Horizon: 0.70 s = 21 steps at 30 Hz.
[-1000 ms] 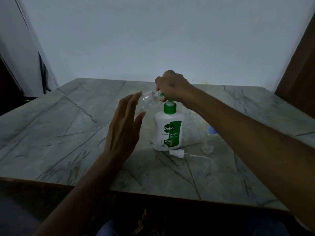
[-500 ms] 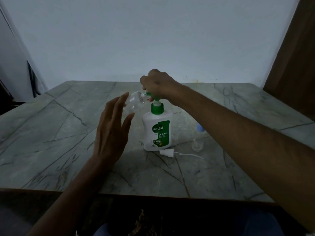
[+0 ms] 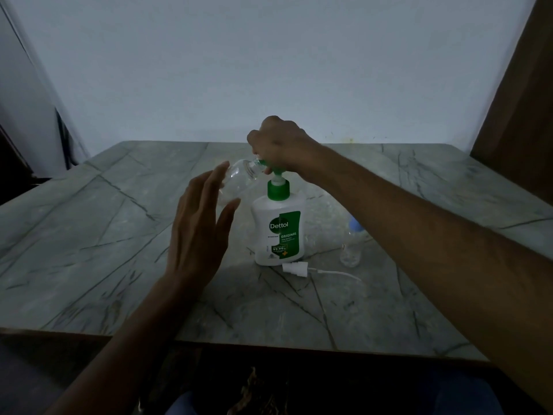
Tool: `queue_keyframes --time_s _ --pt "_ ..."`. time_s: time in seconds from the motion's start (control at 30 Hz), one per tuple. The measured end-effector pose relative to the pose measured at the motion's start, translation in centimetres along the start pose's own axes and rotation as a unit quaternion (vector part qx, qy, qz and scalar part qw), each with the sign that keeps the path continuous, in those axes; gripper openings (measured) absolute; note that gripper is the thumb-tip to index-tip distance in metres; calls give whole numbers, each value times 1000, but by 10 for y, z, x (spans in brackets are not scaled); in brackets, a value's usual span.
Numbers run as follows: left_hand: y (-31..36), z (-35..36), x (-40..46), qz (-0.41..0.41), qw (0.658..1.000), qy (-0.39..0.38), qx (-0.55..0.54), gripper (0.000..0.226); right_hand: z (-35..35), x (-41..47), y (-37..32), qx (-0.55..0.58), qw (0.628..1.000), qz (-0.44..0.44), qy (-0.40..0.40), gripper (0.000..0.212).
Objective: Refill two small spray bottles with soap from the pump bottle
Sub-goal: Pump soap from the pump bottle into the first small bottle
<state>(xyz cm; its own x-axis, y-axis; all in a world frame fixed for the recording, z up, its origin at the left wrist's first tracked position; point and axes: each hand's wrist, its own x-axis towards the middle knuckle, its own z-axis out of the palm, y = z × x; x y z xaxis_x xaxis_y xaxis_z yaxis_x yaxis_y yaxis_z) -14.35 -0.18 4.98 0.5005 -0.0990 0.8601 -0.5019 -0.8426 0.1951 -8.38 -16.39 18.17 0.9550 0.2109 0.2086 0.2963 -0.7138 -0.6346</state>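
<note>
Nearest item: the detached spray head [image 3: 294, 269] with its dip tube lies flat on the table [image 3: 89, 235], just toward the body from the right hand and just in front of the pump bottle's base, parked there so the open neck of its bottle is free for filling. Left hand [image 3: 199, 229] hovers with fingers straight and spread, palm facing the clear spray bottle [image 3: 236, 179]; fingertips reach the bottle's lower end, contact or a small gap, can't tell in this dim view. Likely it's there to steady or catch the bottle, not carry it. The bottle is tilted, neck up and to the right, mouth at the green nozzle so soap drops straight in. It sits between the two hands, above the table. Pump bottle [image 3: 278, 232] stands upright directly below the right hand. Right hand [image 3: 278, 145] is curled over the pump top, seemingly gripping the small bottle's neck against the nozzle and positioned to press down; one hand does both jobs. Second spray bottle [image 3: 351, 244], blue cap on, stands under the right forearm, to the right of the pump bottle, waiting its turn. Bottle in hand looks empty or nearly so; judging the first fill as just starting.
</note>
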Motion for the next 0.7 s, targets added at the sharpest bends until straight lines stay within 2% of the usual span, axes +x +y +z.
queue_keyframes --time_s 0.7 --pt "-4 2 -1 4 1000 -2 8 60 6 2 5 4 1000 11 5 31"
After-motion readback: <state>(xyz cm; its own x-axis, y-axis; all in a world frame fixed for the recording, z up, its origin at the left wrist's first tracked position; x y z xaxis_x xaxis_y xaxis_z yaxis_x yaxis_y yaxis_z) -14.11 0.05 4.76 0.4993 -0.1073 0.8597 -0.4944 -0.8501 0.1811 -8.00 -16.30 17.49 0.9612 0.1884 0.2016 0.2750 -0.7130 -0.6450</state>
